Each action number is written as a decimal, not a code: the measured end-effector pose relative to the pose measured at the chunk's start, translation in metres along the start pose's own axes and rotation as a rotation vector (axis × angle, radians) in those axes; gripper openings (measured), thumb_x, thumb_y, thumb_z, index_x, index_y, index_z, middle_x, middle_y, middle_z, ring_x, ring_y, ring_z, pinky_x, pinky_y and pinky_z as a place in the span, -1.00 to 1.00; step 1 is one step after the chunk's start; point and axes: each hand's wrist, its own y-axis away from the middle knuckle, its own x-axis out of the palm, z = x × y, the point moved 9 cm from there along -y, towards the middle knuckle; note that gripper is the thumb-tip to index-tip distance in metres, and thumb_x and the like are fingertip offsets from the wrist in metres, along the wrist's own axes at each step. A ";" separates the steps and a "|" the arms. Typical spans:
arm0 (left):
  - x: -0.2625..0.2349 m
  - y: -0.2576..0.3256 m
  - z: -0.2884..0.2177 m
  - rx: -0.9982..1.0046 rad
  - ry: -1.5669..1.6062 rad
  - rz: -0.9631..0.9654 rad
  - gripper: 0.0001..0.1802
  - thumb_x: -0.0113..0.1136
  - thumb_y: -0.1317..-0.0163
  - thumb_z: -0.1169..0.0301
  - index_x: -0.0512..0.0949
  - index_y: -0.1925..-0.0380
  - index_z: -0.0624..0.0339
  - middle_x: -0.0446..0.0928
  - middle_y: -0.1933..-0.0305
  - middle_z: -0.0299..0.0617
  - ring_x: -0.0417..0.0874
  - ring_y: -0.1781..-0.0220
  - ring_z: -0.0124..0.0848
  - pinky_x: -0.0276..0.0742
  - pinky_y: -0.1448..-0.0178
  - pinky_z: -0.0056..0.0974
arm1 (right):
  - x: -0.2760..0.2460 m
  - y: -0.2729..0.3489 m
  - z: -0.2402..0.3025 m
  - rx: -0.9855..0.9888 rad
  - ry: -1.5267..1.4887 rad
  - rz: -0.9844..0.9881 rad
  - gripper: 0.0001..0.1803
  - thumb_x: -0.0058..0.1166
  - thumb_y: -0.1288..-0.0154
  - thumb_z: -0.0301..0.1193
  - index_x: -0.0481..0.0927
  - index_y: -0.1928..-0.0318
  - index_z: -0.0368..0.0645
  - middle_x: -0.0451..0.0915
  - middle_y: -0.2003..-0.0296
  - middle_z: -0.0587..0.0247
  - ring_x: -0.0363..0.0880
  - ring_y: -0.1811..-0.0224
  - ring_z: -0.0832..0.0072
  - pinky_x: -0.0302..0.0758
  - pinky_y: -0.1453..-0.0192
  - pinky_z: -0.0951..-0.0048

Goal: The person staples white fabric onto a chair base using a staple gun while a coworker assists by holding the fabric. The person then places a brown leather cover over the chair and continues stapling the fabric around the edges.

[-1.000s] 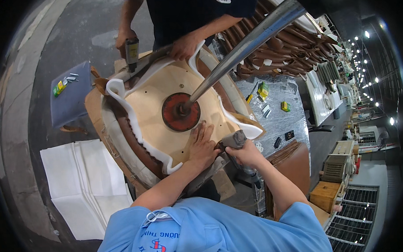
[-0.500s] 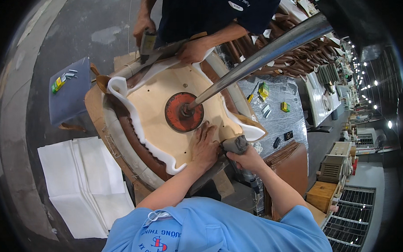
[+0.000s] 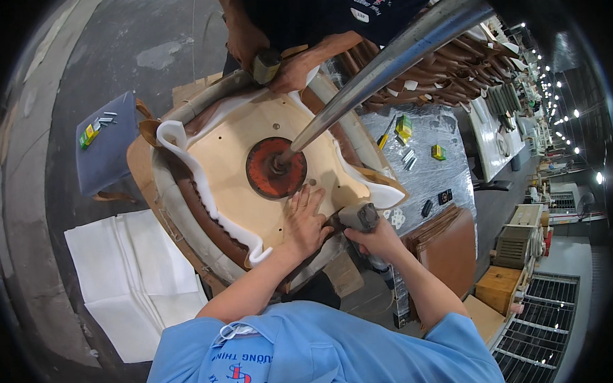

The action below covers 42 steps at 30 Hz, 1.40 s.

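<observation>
A pale wooden seat panel (image 3: pixel 234 163) lies underside up, with white foam (image 3: pixel 209 195) and brown leather (image 3: pixel 206 215) around its edges. A round red press disc (image 3: pixel 262 173) on a slanting metal rod (image 3: pixel 377 77) bears on its middle. My left hand (image 3: pixel 306 222) lies on the panel's near part, fingers stretched toward the disc, its thumb side by the leather edge. In my right hand (image 3: pixel 375 238) is a grey staple gun (image 3: pixel 359 217), its nose at the panel's near right edge close to my left hand.
Across the panel, a co-worker's hand (image 3: pixel 247 41) grips another staple gun (image 3: pixel 266 64); their other hand rests at the far edge. At right, a plastic-wrapped table (image 3: pixel 424 177) bears small boxes and brown leather pieces (image 3: pixel 450 244). White sheets (image 3: pixel 130 279) lie at left beside a blue-grey stool (image 3: pixel 106 148).
My staple gun has shifted slightly, staying at the near right edge, and my left hand has slid a little left. The co-worker's staple gun has moved right along the far edge.
</observation>
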 end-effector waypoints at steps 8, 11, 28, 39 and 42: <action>-0.007 -0.004 -0.003 -0.001 0.044 -0.077 -0.77 0.56 -0.25 0.24 0.80 0.41 0.17 0.36 -0.72 0.04 0.12 -0.84 0.27 -0.02 -0.84 0.36 | 0.012 0.009 -0.006 0.083 0.032 0.064 -0.47 0.62 -0.36 -0.20 0.75 -0.15 -0.29 0.82 0.21 0.21 0.67 0.49 0.56 0.66 0.37 0.35; -0.006 -0.007 0.000 -0.012 0.020 -0.111 -0.77 0.53 -0.28 0.26 0.80 0.41 0.18 0.37 -0.70 0.06 0.12 -0.83 0.27 -0.02 -0.84 0.36 | 0.010 0.001 0.004 0.058 0.043 0.028 -0.42 0.62 -0.35 -0.18 0.75 -0.21 -0.30 0.84 0.15 0.14 0.73 0.42 0.52 0.69 0.33 0.33; -0.004 0.018 0.004 0.013 -0.089 0.002 -0.75 0.54 -0.29 0.17 0.89 0.23 0.09 0.31 -0.72 -0.05 0.04 -0.87 0.18 -0.16 -0.87 0.30 | 0.028 0.020 -0.002 0.054 0.105 -0.020 -0.61 0.57 -0.39 -0.26 0.78 -0.01 -0.29 0.75 0.41 0.33 0.63 0.56 0.58 0.59 0.45 0.40; 0.001 0.016 0.008 -0.001 -0.047 -0.027 -0.79 0.48 -0.34 0.23 0.85 0.27 0.12 0.31 -0.72 -0.03 -0.02 -0.89 0.19 -0.19 -0.88 0.30 | 0.035 0.019 0.012 0.053 0.117 -0.044 -0.58 0.55 -0.40 -0.21 0.78 -0.02 -0.32 0.73 0.44 0.28 0.64 0.58 0.55 0.59 0.45 0.36; 0.000 0.016 0.006 -0.010 -0.098 -0.003 -0.78 0.51 -0.33 0.22 0.84 0.26 0.14 0.31 -0.73 -0.02 -0.02 -0.89 0.19 -0.15 -0.88 0.32 | 0.034 0.017 0.024 -0.083 0.141 -0.091 -0.58 0.55 -0.40 -0.21 0.78 -0.02 -0.32 0.75 0.43 0.27 0.65 0.58 0.53 0.59 0.45 0.34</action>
